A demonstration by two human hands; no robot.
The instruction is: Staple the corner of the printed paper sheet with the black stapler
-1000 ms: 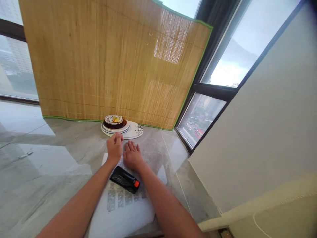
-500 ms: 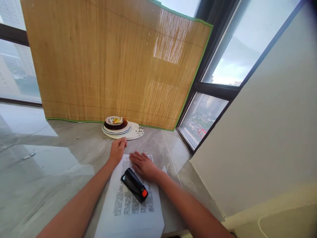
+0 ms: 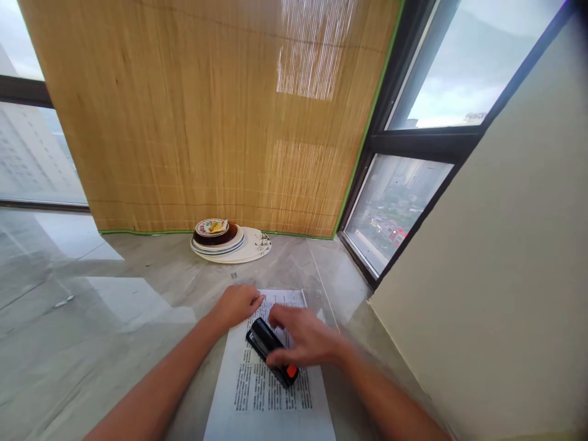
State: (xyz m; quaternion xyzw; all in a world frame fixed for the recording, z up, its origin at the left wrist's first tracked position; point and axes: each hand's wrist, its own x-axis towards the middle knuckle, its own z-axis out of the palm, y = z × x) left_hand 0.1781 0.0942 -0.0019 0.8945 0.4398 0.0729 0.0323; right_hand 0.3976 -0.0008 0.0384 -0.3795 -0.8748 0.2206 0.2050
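Black plastic with an orange-red end, the stapler [image 3: 260, 337] lies slantwise on the printed sheet [image 3: 271, 401]. It sits near the sheet's middle, its black end pointing to the sheet's far left corner and its orange end to the near right.

The right hand [image 3: 307, 340] comes in from the sheet's right side and covers the stapler's middle. Its fingers [image 3: 281, 315] bend over the far side and the thumb lies along the near side, so the hand is closed around the stapler's body. The stapler rests on the sheet, not lifted.

The left hand [image 3: 237, 304] rests at the sheet's far left corner. Its fingers are loosely curled with the tips on the paper's edge, and it grasps nothing.

The sheet itself lies flat on a grey stone surface [image 3: 114, 318], its lines of print running across it.

Beyond the sheet's far edge, well apart from it, stands a stack of plates [image 3: 250, 245] with a small patterned dish on top. Behind the plates, farther again from the sheet, a bamboo mat [image 3: 206, 110] with green edging stands upright. To the sheet's far right is a window [image 3: 395, 208], and to its right rises a pale wall [image 3: 505, 257].
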